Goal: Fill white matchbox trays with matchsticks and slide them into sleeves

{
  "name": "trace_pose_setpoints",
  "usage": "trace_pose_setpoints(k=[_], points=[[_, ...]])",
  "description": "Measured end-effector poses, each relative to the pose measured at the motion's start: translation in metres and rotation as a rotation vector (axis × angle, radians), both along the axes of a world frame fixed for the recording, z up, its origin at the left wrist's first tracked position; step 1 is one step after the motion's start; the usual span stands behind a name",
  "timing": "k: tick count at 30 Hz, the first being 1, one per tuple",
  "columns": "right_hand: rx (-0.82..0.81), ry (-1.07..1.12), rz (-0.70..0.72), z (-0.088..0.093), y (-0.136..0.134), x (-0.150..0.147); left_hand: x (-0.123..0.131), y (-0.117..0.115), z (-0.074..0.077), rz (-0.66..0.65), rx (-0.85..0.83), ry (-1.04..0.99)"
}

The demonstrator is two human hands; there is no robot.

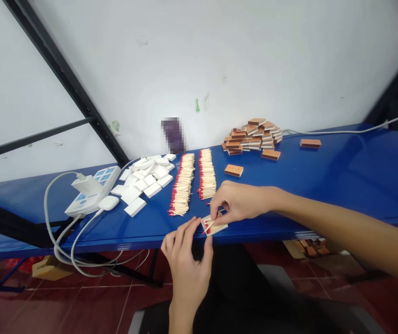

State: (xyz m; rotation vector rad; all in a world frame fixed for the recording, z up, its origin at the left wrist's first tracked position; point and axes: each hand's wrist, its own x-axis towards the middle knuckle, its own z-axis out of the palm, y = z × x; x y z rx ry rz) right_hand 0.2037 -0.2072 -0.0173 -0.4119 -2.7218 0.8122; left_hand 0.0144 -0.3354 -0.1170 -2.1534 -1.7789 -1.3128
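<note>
At the front edge of the blue table, a small white matchbox tray [224, 228] lies with several red-tipped matches inside. My left hand [187, 255] steadies its left end between thumb and index finger, the other fingers stretched out. Above the tray, my right hand [235, 202] pinches a match [210, 227], its red head pointing toward the left end; part of the tray is hidden under these fingers. Just beyond are two long rows of matches, a left row [182, 185] and a right row [207, 174], red heads facing left.
White trays [145, 178] are heaped at the left, near a power strip [94, 190] with white cables. A pile of brown matchboxes [252, 135] stands by the wall. Single matchboxes lie nearer [234, 170] and far right [310, 143]. A blurred purple object [173, 135] leans on the wall.
</note>
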Motion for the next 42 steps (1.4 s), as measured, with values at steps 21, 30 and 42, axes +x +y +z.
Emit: trace_pose_setpoints(k=[21, 30, 42], points=[[0.108, 0.059, -0.007, 0.002, 0.001, 0.002, 0.001, -0.001, 0.001, 0.006, -0.004, 0.009], [0.15, -0.029, -0.184, 0.008, 0.002, 0.006, 0.001, -0.001, 0.002, 0.004, -0.006, 0.006], [0.168, -0.319, -0.273, 0.013, 0.01, 0.013, 0.001, -0.003, 0.004, -0.005, -0.044, -0.05]])
